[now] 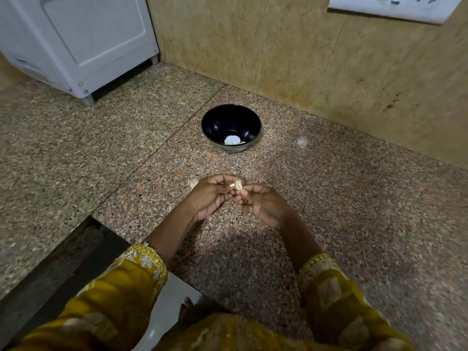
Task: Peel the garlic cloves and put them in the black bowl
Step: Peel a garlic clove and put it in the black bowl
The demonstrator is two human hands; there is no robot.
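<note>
**One clove between two hands, bowl waiting ahead**

From the head camera, I held a clove (238, 184) up off the surface (342, 203), between both hands. My left hand (210, 196) had its grip curled round the clove's near side, fingers bent over it to stop it turning. My right hand (260, 202) pinched its other end with thumb and fingertip, the other fingers tucked under, which I judge was for picking at the skin. How much skin was on it I could not tell.

The bowl (222, 122) stood straight ahead of my hands, well apart from them and near the wall (304, 59), an easy forward reach for dropping. A few pale pieces (231, 141) lay at its bottom. A second clove (193, 183) lay on the surface just beside my left hand, ready to take.

I could read no brand or writing on the bowl, the white appliance (76, 41) or the socket plate (390, 7).
</note>
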